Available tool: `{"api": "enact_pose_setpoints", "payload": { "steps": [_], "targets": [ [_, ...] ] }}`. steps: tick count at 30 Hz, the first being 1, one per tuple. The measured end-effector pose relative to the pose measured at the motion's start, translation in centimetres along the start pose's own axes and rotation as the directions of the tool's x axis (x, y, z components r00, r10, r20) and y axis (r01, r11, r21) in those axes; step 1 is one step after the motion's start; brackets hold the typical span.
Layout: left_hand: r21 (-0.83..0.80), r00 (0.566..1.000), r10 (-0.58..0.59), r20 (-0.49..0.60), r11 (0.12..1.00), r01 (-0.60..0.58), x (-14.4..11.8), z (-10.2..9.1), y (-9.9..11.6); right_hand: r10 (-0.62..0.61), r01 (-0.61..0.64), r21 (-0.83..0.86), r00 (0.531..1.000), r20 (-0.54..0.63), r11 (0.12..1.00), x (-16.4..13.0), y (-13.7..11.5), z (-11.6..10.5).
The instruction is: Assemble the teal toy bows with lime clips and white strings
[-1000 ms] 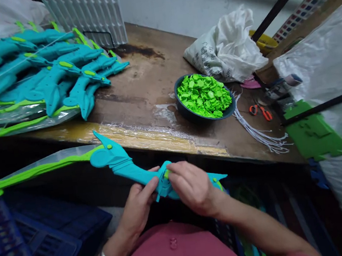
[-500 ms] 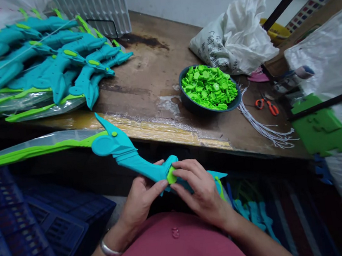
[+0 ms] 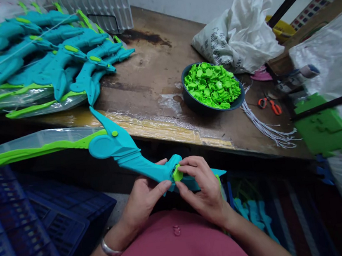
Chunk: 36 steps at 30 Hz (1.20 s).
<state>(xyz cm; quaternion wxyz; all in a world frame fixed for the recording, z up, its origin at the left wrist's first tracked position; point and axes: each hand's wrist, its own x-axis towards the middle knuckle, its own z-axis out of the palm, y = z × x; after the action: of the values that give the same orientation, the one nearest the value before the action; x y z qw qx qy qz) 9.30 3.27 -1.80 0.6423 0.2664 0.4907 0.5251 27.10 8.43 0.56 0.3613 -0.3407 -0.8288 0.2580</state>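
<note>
The toy bow [image 3: 120, 150] runs off the left edge, its grip covered by both hands.

We hold a long teal plastic toy bow [image 3: 124, 154] with a lime-green limb below the table edge: our left hand [image 3: 142, 200] grips its handle, our right hand [image 3: 201, 188] pinches a small lime-green plastic clip [image 3: 177, 174] against it. At one o'clock sits a dark round bowl [image 3: 199, 105] of green clips; at eleven o'clock, a stack of teal bows [image 3: 47, 64].
</note>
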Motion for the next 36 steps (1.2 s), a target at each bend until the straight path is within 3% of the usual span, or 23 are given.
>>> {"api": "enact_pose_setpoints", "payload": {
  "steps": [9,14,20,24,26,32,36],
  "targets": [
    [-0.079,1.000,-0.021,-0.001,0.997,0.021,-0.2,-0.3,-1.1,-0.056,0.062,-0.067,0.995,0.083,0.996,0.2,-0.3,-0.2],
    [0.106,0.995,0.016,-0.096,0.994,-0.006,-0.2,-0.4,-1.1,-0.058,0.069,-0.072,0.987,0.150,0.995,0.2,-0.4,-0.4],
    [0.238,0.994,0.036,-0.106,0.971,-0.010,-0.5,-0.5,-0.6,0.112,-0.121,0.026,0.967,0.227,0.992,1.7,0.5,-2.1],
    [0.313,0.995,0.043,-0.089,0.950,-0.013,-0.6,-0.7,-1.2,0.274,-0.358,0.122,0.858,0.433,0.926,2.4,1.8,-1.8],
    [0.325,0.997,0.039,-0.073,0.946,-0.013,-0.6,-0.7,-1.8,0.345,-0.454,0.153,0.819,0.458,0.878,2.3,2.3,-1.2],
    [0.423,0.995,0.087,-0.046,0.904,-0.060,-0.8,-1.0,-2.7,0.369,-0.461,0.107,0.810,0.456,0.881,1.4,2.3,-0.1],
    [0.347,0.995,0.078,-0.060,0.936,-0.053,-0.6,-1.0,-3.2,0.397,-0.474,0.073,0.804,0.444,0.878,0.9,2.3,0.4]
  ]
}}
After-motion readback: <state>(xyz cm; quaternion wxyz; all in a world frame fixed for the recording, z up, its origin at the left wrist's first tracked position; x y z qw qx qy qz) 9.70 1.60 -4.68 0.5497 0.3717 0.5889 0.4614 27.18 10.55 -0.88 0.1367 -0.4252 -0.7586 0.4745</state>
